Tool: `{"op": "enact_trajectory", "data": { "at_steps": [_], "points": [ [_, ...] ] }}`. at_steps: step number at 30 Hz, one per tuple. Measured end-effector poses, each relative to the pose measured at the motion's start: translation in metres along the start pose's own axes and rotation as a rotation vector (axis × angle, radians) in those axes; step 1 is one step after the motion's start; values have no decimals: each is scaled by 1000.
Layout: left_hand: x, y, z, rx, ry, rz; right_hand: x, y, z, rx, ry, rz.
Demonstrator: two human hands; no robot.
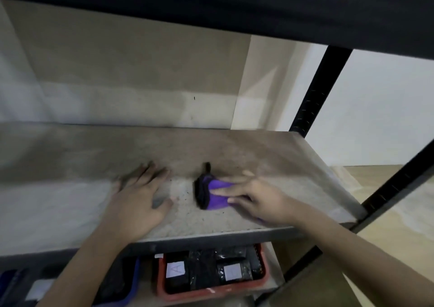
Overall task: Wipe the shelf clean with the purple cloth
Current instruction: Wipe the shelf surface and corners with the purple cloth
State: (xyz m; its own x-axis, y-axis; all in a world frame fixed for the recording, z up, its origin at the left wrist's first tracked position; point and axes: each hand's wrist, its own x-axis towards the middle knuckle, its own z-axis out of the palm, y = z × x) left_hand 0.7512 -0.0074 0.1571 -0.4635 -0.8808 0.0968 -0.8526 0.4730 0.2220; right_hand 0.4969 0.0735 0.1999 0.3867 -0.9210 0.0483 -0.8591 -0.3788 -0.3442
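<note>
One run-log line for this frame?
phase: wiping | right hand: flat on purple cloth | left hand: flat on shelf | dark crumbs remain

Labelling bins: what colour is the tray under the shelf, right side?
Red tray, seen in the head view.

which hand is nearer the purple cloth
Right. The right hand presses flat on the purple cloth; the left hand rests on the shelf, apart from it.

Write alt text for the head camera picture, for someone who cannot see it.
A person's right hand presses a purple cloth flat on a dusty shelf, while the left hand rests flat beside it. Dark crumbs lie between them; a red bin sits on the shelf below.
</note>
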Motion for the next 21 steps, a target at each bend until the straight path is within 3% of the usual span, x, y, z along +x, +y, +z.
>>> {"op": "enact_trajectory", "data": {
  "at_steps": [2,3,6,8,10,13,17,21],
  "points": [
    [-2,-2,0,-14,-3,8,-15,-3,-11,93,1,22],
    [-1,-2,1,-18,0,9,-19,10,-18,113,80,67],
    [4,-1,3,-1,16,16,-10,92,-37,-53,333,471],
    [5,-3,4,-3,14,14,0,130,-36,-174,253,795],
    [5,-4,5,-12,10,14,7,129,-23,-243,195,885],
    [4,-3,5,-3,13,15,13,68,-4,-210,248,634],
    [3,-2,5,-21,5,25,-11,-19,26,-183,136,205],
    [4,-2,5,-33,1,32,-39,-58,18,55,-12,15]
  ]
}}
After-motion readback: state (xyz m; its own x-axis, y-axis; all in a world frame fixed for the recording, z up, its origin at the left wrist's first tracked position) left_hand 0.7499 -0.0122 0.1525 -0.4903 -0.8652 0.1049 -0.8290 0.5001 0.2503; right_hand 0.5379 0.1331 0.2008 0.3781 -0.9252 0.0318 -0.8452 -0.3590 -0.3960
